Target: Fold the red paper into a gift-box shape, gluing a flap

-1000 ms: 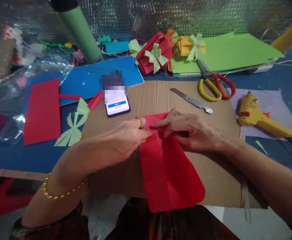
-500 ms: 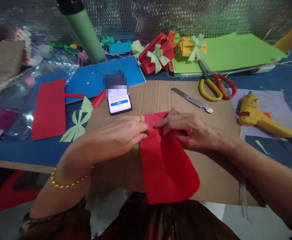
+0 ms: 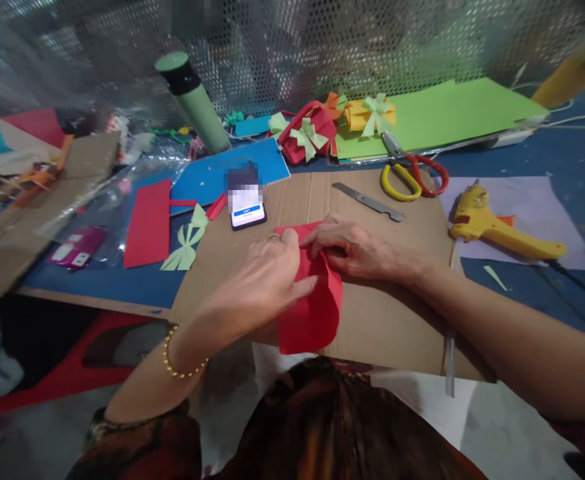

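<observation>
A red paper sheet point(image 3: 309, 320) lies on the brown cardboard point(image 3: 387, 320) in front of me, its right side curled over. My left hand point(image 3: 275, 270) rests on the sheet's left part, thumb stretched across the red surface and apart from the fingers. At the sheet's upper edge, my right hand point(image 3: 347, 247) has its bent fingers closed on the paper. Both hands are close together, and they hide part of the upper edge. A phone point(image 3: 248, 207) lies just beyond my left hand. Beyond my right hand is a metal blade point(image 3: 369, 201).
Scissors point(image 3: 402, 181) with yellow and red handles lie at the back right, near green sheets point(image 3: 452, 120). A yellow glue gun point(image 3: 507, 230) rests on pale paper. A green bottle point(image 3: 197, 107), another red piece point(image 3: 148, 223) and pale green bows point(image 3: 185, 248) are at the left.
The view has shifted left. My left hand has moved over the red sheet, its thumb now spread. The sheet's right side has come further in, so the sheet looks narrower.
</observation>
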The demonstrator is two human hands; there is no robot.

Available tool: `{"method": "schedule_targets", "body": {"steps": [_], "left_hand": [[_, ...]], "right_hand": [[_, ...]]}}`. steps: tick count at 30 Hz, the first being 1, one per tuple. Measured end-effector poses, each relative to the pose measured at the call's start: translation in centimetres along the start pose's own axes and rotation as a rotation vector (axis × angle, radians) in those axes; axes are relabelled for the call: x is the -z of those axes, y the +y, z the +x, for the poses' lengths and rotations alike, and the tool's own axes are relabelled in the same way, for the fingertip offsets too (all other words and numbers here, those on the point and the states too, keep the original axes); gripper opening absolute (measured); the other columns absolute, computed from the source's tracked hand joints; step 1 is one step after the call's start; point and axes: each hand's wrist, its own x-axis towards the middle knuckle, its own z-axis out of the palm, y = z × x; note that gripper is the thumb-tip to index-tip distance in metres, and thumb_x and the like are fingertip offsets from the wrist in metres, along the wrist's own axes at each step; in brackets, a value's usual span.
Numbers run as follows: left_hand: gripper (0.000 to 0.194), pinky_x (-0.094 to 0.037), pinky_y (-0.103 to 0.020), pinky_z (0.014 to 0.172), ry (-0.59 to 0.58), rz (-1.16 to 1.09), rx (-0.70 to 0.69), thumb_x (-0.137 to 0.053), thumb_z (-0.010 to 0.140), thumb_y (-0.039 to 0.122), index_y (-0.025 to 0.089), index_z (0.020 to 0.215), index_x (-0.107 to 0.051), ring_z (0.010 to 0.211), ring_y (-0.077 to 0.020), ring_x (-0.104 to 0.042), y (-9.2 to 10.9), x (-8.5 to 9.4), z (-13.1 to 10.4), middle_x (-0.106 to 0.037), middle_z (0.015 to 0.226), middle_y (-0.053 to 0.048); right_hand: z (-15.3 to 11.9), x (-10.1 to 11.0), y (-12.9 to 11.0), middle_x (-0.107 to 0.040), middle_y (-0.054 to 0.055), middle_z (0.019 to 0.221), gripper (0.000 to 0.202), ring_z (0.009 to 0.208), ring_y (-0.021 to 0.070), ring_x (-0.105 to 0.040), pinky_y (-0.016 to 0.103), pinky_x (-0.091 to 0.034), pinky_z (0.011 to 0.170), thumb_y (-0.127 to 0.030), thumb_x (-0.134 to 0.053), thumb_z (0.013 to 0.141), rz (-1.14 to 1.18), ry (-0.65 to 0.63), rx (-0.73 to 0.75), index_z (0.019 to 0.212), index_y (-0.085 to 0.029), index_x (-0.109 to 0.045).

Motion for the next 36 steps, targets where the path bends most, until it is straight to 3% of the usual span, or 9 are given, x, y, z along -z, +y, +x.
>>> {"method": "schedule_targets", "body": {"steps": [2, 6, 12, 19, 23, 28, 36], "left_hand": [[0.027, -0.051, -0.037, 0.076, -0.109, 0.105, 0.085, -0.055, 0.1, 0.034, 0.011, 0.114, -0.058, 0.089, -0.029, -0.069, 0.7, 1.2, 0.5, -0.07, 0.097, -0.014], [0.025, -0.051, -0.036, 0.08, -0.215, 0.238, 0.099, -0.05, 0.097, 0.028, 0.013, 0.107, -0.068, 0.092, -0.0275, -0.071, 0.9, 2.1, 2.0, -0.073, 0.101, -0.015], [0.036, -0.051, -0.035, 0.073, -0.281, 0.223, 0.046, -0.055, 0.094, 0.043, 0.014, 0.105, -0.072, 0.09, -0.0288, -0.071, -0.1, 1.6, 3.7, -0.075, 0.098, -0.016], [0.04, -0.044, -0.032, 0.059, -0.451, 0.206, 0.037, -0.06, 0.086, 0.034, 0.012, 0.116, -0.074, 0.081, -0.0268, -0.069, 0.3, 3.1, 5.2, -0.074, 0.1, -0.016], [0.044, -0.042, -0.032, 0.059, -0.538, 0.21, 0.122, -0.059, 0.086, 0.029, 0.01, 0.123, -0.073, 0.077, -0.0261, -0.068, -0.2, 4.2, 5.5, -0.074, 0.097, -0.017], [0.039, -0.042, -0.032, 0.061, -0.524, 0.109, 0.104, -0.062, 0.084, 0.034, 0.015, 0.116, -0.073, 0.08, -0.025, -0.067, -2.0, 3.9, 5.5, -0.074, 0.103, -0.015], [0.022, -0.033, -0.033, 0.061, -0.502, 0.01, 0.087, -0.061, 0.079, 0.023, 0.015, 0.098, -0.069, 0.071, -0.0201, -0.057, -4.4, 3.2, 6.4, -0.066, 0.085, -0.008]], "right_hand": [[0.0, -0.1, 0.3, -0.081, 0.009, 0.11, 0.026, 0.098, 0.0201, -0.072, 0.041, -0.049, 0.099, -0.003, -0.051, 0.086, -0.015, 0.014, 0.015, 0.094, -0.02, -0.069], [0.0, -0.5, 0.9, -0.08, 0.008, 0.1, 0.025, 0.088, 0.0194, -0.068, 0.037, -0.048, 0.093, -0.003, -0.051, 0.083, -0.021, 0.05, 0.073, 0.093, -0.019, -0.068], [0.1, -0.6, 0.9, -0.076, 0.007, 0.091, 0.021, 0.082, 0.0186, -0.063, 0.035, -0.045, 0.087, -0.003, -0.05, 0.085, -0.029, 0.048, 0.091, 0.088, -0.019, -0.064], [0.1, 0.0, 0.3, -0.073, 0.005, 0.088, 0.019, 0.082, 0.0171, -0.06, 0.035, -0.046, 0.089, -0.005, -0.05, 0.089, -0.001, 0.003, 0.045, 0.084, -0.02, -0.061], [0.0, 0.1, 0.0, -0.076, 0.007, 0.096, 0.021, 0.091, 0.0196, -0.065, 0.037, -0.049, 0.092, -0.005, -0.05, 0.09, 0.006, 0.014, 0.021, 0.091, -0.02, -0.066], [-0.1, 0.0, -0.1, -0.078, 0.007, 0.102, 0.024, 0.099, 0.0208, -0.069, 0.039, -0.053, 0.095, -0.003, -0.051, 0.09, 0.017, 0.013, -0.031, 0.092, -0.021, -0.067], [-0.2, 0.1, -0.4, -0.08, 0.009, 0.113, 0.024, 0.106, 0.0219, -0.07, 0.042, -0.054, 0.098, -0.004, -0.051, 0.092, 0.045, 0.036, -0.055, 0.095, -0.02, -0.069]]}}
